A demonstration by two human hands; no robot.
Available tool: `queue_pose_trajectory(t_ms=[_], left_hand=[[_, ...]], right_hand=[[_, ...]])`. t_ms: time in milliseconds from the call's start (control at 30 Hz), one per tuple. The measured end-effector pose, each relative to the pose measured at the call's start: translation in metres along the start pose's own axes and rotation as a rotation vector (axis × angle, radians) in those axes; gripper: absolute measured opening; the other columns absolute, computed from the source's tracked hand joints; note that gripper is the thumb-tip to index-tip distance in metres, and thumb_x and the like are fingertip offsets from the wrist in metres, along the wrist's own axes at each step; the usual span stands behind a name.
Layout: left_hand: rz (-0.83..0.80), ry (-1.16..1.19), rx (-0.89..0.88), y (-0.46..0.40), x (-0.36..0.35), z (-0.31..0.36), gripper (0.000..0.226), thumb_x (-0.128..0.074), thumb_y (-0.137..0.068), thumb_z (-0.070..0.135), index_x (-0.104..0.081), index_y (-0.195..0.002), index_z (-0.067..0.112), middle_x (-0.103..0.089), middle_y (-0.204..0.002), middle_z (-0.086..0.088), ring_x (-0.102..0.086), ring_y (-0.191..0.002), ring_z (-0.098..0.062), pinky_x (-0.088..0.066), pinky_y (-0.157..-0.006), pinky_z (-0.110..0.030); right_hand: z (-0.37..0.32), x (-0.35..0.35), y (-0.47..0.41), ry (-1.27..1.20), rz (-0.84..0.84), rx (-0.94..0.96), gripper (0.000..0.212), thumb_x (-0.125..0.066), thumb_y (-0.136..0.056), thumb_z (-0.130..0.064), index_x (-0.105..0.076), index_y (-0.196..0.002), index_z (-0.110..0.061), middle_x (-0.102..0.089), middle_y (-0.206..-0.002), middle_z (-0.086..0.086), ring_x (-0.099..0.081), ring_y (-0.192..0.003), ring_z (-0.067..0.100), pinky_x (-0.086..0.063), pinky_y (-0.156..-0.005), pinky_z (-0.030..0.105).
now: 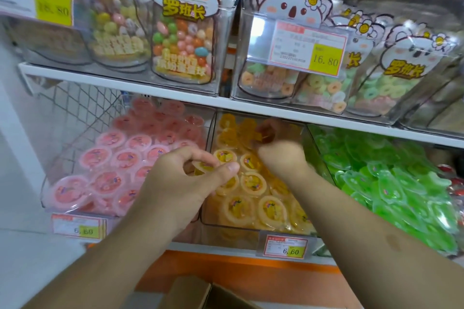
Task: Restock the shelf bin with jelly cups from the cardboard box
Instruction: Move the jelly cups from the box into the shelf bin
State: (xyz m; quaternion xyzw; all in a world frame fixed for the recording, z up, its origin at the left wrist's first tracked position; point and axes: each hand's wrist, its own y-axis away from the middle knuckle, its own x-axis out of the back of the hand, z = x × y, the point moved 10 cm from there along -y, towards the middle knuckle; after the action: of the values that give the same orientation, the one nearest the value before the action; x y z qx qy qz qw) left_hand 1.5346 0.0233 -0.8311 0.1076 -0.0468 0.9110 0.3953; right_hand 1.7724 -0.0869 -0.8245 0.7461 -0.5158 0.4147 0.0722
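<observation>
yellow round jelly cup point(204, 167) is pinched by the left hand point(190, 183) over the clear plastic shelf bin point(251, 227); right hand point(278, 155) blurred, grip unclear.

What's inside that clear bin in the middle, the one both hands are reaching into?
The middle bin holds yellow jelly cups, mostly lying lids up. The left hand pinches one; the right hand reaches further back, blurred. Cups beneath both hands and the bin's floor are covered.

Bright, even light is showing; glare is streaking the clear tubs point(296, 63); edges are bending and blurring.
</observation>
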Motion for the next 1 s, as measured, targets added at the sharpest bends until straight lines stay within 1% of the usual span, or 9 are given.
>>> queue_pose_trajectory(t_ms=[133, 300, 400, 467, 567, 733, 833, 900, 1000], left_hand=[[-0.039, -0.03, 0.009, -0.003, -0.002, -0.003, 0.054, -0.083, -0.053, 0.075, -0.075, -0.096, 0.042, -0.076, -0.101, 0.011, -0.071, -0.098, -0.008, -0.057, -0.093, -0.042], [-0.114, -0.024, 0.013, 0.0, -0.009, 0.0, 0.046, -0.089, -0.063, 0.054, -0.073, -0.105, 0.047, -0.076, -0.103, 0.017, -0.069, -0.096, 0.004, -0.053, -0.088, -0.025], [-0.117, -0.018, -0.023, 0.002, -0.012, 0.006, 0.034, -0.086, -0.077, 0.042, -0.073, -0.109, 0.045, -0.077, -0.102, 0.016, -0.067, -0.101, 0.007, -0.048, -0.084, -0.017], [-0.091, -0.043, -0.054, 0.005, -0.011, 0.011, 0.03, -0.082, -0.084, 0.038, -0.074, -0.112, 0.045, -0.075, -0.108, 0.018, -0.063, -0.108, 0.008, -0.046, -0.086, -0.017], [-0.056, -0.036, -0.091, 0.008, -0.014, 0.018, 0.029, -0.081, -0.085, 0.039, -0.077, -0.114, 0.04, -0.076, -0.108, 0.019, -0.07, -0.104, 0.002, -0.057, -0.095, -0.031], [-0.007, 0.027, -0.093, 0.022, -0.02, 0.027, 0.01, -0.075, -0.088, 0.047, -0.083, -0.087, 0.041, -0.08, -0.083, 0.009, -0.077, -0.083, -0.009, -0.061, -0.09, -0.047], [0.001, 0.046, -0.031, 0.025, -0.027, 0.025, 0.025, -0.07, -0.09, 0.053, -0.083, -0.077, 0.035, -0.079, -0.078, 0.006, -0.077, -0.08, -0.01, -0.06, -0.091, -0.046], [-0.036, 0.022, -0.002, 0.025, -0.033, 0.024, 0.044, -0.064, -0.092, 0.057, -0.083, -0.075, 0.021, -0.077, -0.071, 0.001, -0.076, -0.074, -0.013, -0.059, -0.088, -0.043], [-0.094, -0.091, -0.068, 0.022, -0.037, 0.027, 0.057, -0.056, -0.095, 0.06, -0.077, -0.088, 0.008, -0.062, -0.066, -0.011, -0.063, -0.067, -0.024, -0.049, -0.071, -0.031]], right_hand=[[0.0, -0.006, 0.0, 0.046, -0.022, 0.062, 0.032, -0.086, -0.08, -0.019, -0.07, -0.108, -0.021, -0.068, -0.097, -0.008, -0.068, -0.094, 0.019, -0.056, -0.085, 0.035], [-0.009, 0.011, 0.015, 0.042, -0.014, 0.094, 0.036, -0.078, -0.085, -0.016, -0.072, -0.12, -0.024, -0.071, -0.109, -0.01, -0.068, -0.107, 0.015, -0.046, -0.087, 0.019], [-0.02, 0.034, 0.039, 0.005, -0.002, 0.076, 0.03, -0.071, -0.087, -0.013, -0.07, -0.113, -0.027, -0.073, -0.106, -0.009, -0.068, -0.1, 0.015, -0.052, -0.089, 0.027], [-0.031, 0.043, 0.068, -0.153, -0.031, 0.101, 0.027, -0.067, -0.087, -0.004, -0.068, -0.104, -0.025, -0.071, -0.098, -0.01, -0.068, -0.091, 0.011, -0.058, -0.086, 0.037], [-0.054, 0.052, 0.11, -0.353, -0.116, 0.226, 0.036, -0.066, -0.085, 0.011, -0.063, -0.105, -0.018, -0.067, -0.098, -0.003, -0.067, -0.09, 0.018, -0.057, -0.075, 0.041], [-0.066, 0.055, 0.134, -0.415, -0.167, 0.281, 0.041, -0.083, -0.085, -0.008, -0.058, -0.112, -0.026, -0.063, -0.105, -0.008, -0.069, -0.098, 0.02, -0.06, -0.076, 0.038], [-0.067, 0.054, 0.139, -0.37, -0.112, 0.293, 0.045, -0.089, -0.082, -0.016, -0.06, -0.113, -0.031, -0.061, -0.109, -0.014, -0.066, -0.097, 0.018, -0.059, -0.077, 0.036], [-0.067, 0.061, 0.139, -0.352, -0.044, 0.326, 0.042, -0.088, -0.082, -0.015, -0.064, -0.114, -0.03, -0.062, -0.11, -0.012, -0.065, -0.096, 0.019, -0.058, -0.076, 0.036], [-0.061, 0.07, 0.132, -0.345, -0.008, 0.324, 0.037, -0.086, -0.085, -0.017, -0.071, -0.116, -0.03, -0.068, -0.109, -0.012, -0.065, -0.096, 0.02, -0.057, -0.076, 0.034]])
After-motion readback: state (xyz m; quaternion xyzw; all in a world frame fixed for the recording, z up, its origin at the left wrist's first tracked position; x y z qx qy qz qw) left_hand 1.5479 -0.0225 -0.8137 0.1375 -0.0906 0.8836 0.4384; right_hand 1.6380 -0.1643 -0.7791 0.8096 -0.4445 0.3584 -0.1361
